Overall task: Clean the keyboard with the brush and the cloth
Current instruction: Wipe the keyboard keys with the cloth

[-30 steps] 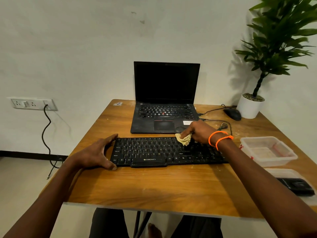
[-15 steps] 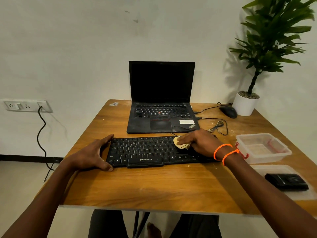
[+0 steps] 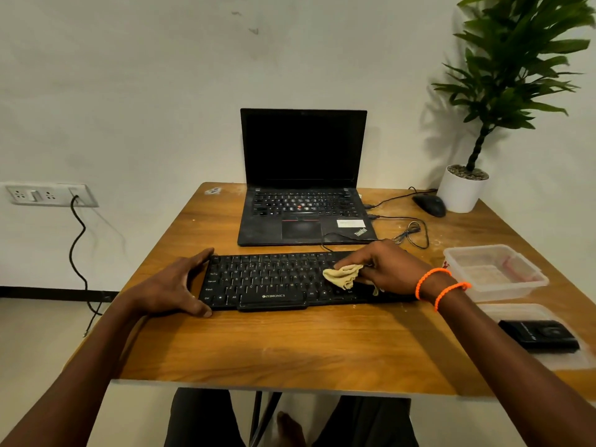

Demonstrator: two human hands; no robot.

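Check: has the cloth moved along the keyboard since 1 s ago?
Yes. The cloth has slid from the keyboard's top edge toward its near edge, under the right hand.

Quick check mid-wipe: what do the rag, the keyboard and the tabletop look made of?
Crumpled beige cloth rag: soft woven fabric, judging by its folds. Flat black keyboard: matte plastic, likely, with printed white legends. Brown wooden table: wood-grain top with a slight sheen, possibly laminate rather than solid wood.
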